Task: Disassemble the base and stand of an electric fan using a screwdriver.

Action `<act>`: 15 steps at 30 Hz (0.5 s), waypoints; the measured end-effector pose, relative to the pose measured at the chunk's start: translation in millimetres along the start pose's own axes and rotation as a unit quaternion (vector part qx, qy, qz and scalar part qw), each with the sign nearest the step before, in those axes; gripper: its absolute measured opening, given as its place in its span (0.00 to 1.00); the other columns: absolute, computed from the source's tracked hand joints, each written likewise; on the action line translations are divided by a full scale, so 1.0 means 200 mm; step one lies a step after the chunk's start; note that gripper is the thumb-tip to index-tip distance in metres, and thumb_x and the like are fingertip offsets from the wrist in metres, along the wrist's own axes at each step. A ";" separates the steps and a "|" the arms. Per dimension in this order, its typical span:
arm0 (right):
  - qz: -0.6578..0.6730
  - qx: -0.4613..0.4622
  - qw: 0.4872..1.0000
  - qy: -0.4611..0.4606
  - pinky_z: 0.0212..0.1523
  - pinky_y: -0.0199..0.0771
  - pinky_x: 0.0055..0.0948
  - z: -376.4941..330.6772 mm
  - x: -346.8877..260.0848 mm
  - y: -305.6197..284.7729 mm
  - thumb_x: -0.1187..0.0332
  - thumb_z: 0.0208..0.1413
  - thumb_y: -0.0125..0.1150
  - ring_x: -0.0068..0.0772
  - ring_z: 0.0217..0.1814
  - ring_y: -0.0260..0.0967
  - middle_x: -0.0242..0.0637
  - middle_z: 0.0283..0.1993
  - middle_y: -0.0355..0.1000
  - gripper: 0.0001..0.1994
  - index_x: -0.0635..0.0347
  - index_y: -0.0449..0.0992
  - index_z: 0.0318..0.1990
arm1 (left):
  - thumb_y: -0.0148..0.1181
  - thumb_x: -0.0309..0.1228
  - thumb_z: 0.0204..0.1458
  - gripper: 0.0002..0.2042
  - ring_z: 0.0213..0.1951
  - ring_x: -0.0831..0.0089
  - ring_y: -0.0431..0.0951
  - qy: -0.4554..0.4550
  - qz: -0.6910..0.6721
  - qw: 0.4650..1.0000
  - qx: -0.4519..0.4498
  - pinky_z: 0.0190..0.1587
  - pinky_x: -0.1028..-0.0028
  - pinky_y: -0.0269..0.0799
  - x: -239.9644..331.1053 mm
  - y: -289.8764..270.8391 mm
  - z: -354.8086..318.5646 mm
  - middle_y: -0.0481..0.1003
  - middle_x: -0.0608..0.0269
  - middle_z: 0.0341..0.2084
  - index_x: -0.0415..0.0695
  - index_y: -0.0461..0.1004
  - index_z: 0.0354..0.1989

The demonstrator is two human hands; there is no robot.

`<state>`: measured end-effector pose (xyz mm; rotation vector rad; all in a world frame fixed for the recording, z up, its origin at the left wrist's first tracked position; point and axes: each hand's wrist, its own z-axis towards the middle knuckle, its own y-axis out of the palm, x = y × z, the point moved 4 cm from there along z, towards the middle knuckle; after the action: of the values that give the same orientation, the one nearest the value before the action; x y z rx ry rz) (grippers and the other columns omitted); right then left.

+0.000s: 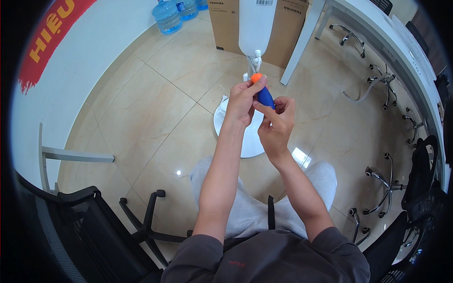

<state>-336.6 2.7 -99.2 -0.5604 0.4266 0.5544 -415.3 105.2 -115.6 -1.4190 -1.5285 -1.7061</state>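
Between my two hands is a small blue tube-shaped thing (266,98) with a bright orange end (256,78); its exact kind I cannot make out. My left hand (242,101) is closed, thumb and fingers pinching it near the orange end. Lower down, my right hand (277,120) grips the blue body, fingers curled in. Just beyond stands a white upright appliance (255,28) with a rounded lower end, a white cable (255,61) hanging at its bottom. Below my hands its round white base (252,148) rests on the tiled floor, partly hidden by my hands and wrists.
Behind the appliance stands a large cardboard box (226,28). Blue water bottles (167,19) sit by the wall at the far left. A long white table (358,21) curves along the right, with wheeled chairs (389,181) beside it. A black chair (89,226) is near left.
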 end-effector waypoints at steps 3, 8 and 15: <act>0.041 0.020 0.998 -0.053 0.30 0.68 0.30 0.01 -0.02 0.01 0.86 0.45 0.61 0.38 0.37 0.66 0.44 0.45 0.61 0.24 0.57 0.77 0.51 | 0.61 0.38 0.59 0.19 0.32 0.70 0.77 -0.035 -0.100 0.993 -0.042 0.38 0.68 0.74 -0.03 -0.02 0.03 0.76 0.60 0.31 0.35 0.72 0.50; 0.101 0.008 0.985 0.142 0.34 0.70 0.29 -0.04 -0.01 -0.01 0.70 0.56 0.66 0.32 0.37 0.67 0.45 0.49 0.64 0.22 0.67 0.67 0.56 | 0.58 0.36 0.60 0.18 0.36 0.68 0.77 -0.072 -0.231 0.968 -0.074 0.41 0.67 0.75 -0.06 -0.01 0.04 0.75 0.58 0.33 0.33 0.71 0.51; 0.098 0.013 0.984 0.145 0.30 0.69 0.28 0.02 -0.04 -0.03 0.79 0.52 0.63 0.32 0.30 0.65 0.43 0.37 0.69 0.16 0.66 0.73 0.50 | 0.54 0.36 0.63 0.18 0.41 0.67 0.76 -0.052 -0.322 0.936 -0.133 0.44 0.66 0.76 -0.07 0.06 0.02 0.75 0.58 0.38 0.33 0.70 0.52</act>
<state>-337.9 -1.2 -89.3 -0.5803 0.7707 0.6582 -398.5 100.8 -123.2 -1.2132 -2.0417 -2.3186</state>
